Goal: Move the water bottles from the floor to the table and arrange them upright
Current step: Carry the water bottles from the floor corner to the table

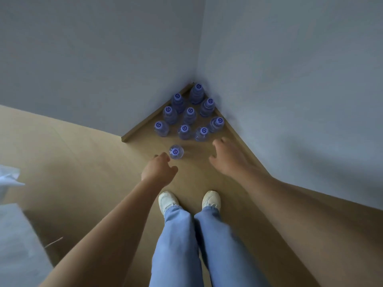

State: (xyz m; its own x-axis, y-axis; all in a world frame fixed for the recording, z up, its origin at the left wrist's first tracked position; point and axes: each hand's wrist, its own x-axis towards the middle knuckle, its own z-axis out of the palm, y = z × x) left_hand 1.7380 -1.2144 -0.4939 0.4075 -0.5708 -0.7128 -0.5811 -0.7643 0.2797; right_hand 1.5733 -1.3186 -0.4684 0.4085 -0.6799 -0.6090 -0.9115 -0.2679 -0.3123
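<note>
Head view, looking down into a room corner. Item one: ten water bottles [189, 116], clear with purple caps, all upright on the floor [87, 154]. Nine stood packed in a triangle against the corner, between the two wooden skirting boards [153, 118]: one at the apex, two behind it, then a row of three and a row of three nearest the person. The tenth, a lone bottle [176, 151], stood apart in front of the cluster, toward the left. Item two: left hand [159, 169], reaching down just beside the lone bottle, its knuckles near the cap; fingers [165, 157] loosely curled, holding nothing, and whether they touched the bottle could not be told. Item three: right hand [226, 157], stretched toward the near right end of the cluster, fingers apart and relaxed, thumb spread, empty, close to but not touching the nearest bottle. Both forearms bare. Item four: person's legs in light blue jeans [186, 241] and white shoes [167, 200], standing on the tan floor behind the hands. Item five: pale grey walls [290, 79] meeting at the corner. Item six: pale grey surface [18, 245] at the lower left edge, blurred, with something white and crumpled above it; kind not determinable.
</note>
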